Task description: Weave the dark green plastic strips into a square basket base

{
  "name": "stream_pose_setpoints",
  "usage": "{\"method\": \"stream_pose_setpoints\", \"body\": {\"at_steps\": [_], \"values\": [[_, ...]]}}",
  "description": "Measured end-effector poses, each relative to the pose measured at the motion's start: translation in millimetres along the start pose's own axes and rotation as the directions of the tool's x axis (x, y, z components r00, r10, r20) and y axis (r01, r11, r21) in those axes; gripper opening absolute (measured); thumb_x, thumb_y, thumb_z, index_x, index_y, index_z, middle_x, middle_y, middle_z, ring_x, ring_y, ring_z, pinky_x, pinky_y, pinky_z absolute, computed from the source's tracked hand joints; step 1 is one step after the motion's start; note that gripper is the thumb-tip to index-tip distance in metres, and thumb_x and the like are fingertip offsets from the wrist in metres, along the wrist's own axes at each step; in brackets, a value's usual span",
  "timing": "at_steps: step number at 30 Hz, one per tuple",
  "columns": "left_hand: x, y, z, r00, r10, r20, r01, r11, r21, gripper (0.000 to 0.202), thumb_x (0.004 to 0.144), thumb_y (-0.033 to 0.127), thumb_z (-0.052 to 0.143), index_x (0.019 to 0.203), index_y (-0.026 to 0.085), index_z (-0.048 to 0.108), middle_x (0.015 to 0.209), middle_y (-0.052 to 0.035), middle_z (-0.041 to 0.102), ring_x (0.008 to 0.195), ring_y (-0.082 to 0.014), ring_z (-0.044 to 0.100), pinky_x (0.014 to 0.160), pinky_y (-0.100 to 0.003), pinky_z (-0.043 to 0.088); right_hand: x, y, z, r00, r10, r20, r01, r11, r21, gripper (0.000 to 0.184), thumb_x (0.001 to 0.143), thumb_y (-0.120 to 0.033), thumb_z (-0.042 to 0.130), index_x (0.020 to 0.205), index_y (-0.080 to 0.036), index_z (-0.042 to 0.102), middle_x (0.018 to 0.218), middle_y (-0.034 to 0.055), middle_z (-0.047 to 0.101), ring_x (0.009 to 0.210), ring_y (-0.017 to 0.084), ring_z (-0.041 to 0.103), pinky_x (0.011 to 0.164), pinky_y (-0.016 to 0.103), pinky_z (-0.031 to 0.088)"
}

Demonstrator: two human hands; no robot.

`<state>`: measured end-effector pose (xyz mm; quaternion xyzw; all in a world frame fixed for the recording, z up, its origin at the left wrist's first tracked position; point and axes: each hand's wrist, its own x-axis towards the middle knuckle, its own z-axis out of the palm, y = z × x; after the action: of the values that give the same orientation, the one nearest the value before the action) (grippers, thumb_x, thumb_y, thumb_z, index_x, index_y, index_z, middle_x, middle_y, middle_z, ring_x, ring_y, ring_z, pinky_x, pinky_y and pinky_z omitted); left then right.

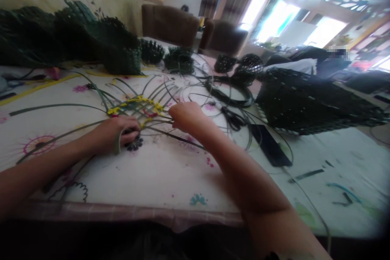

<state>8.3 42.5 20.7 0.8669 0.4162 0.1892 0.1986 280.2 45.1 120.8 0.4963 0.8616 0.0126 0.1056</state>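
On the table lies a half-woven piece of green strips (134,107) with yellow ties along its edges and long loose ends fanning outward. My left hand (123,130) rests at its near left edge with fingers curled; a pale green strip (118,143) loops out by the thumb. At the right side of the weave, my right hand (185,113) is closed in a fist around a green strip, its fingertips partly hidden. Two dark strips (183,133) run out below that hand.
Coiled strips (227,91) and black-handled scissors (233,118) lie right of the weave, near a dark phone (269,145). A large dark woven basket (310,101) stands at right. More green woven baskets (118,48) line the back. Strip offcuts (307,175) lie front right.
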Motion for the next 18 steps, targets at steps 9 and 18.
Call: {"method": "stream_pose_setpoints", "body": {"at_steps": [9,18], "values": [[-9.4,1.3,-14.3,0.999,-0.003,0.040,0.003,1.000,0.000,0.043,0.101,0.057,0.050,0.083,0.023,0.070,0.088,-0.0065,0.072,0.083,-0.0228,0.065,0.079,-0.031,0.052,-14.7,74.2,-20.1,0.957,0.277,-0.085,-0.276,0.961,0.033,0.015,0.097,-0.022,0.081,0.111,-0.018,0.084,0.115,0.0144,0.081,0.106,0.026,0.073,0.083,0.033,0.051],[-35.1,-8.8,-47.8,0.996,-0.081,0.034,0.069,0.962,0.266,0.047,0.104,0.048,0.039,0.100,0.021,0.077,0.108,-0.0065,0.078,0.103,-0.0224,0.066,0.097,-0.030,0.054,-11.1,107.6,-15.1,0.876,0.273,-0.399,-0.129,0.927,0.352,0.036,0.090,-0.053,0.089,0.085,-0.018,0.080,0.076,-0.0001,0.068,0.074,0.016,0.058,0.080,0.032,0.043]]}}
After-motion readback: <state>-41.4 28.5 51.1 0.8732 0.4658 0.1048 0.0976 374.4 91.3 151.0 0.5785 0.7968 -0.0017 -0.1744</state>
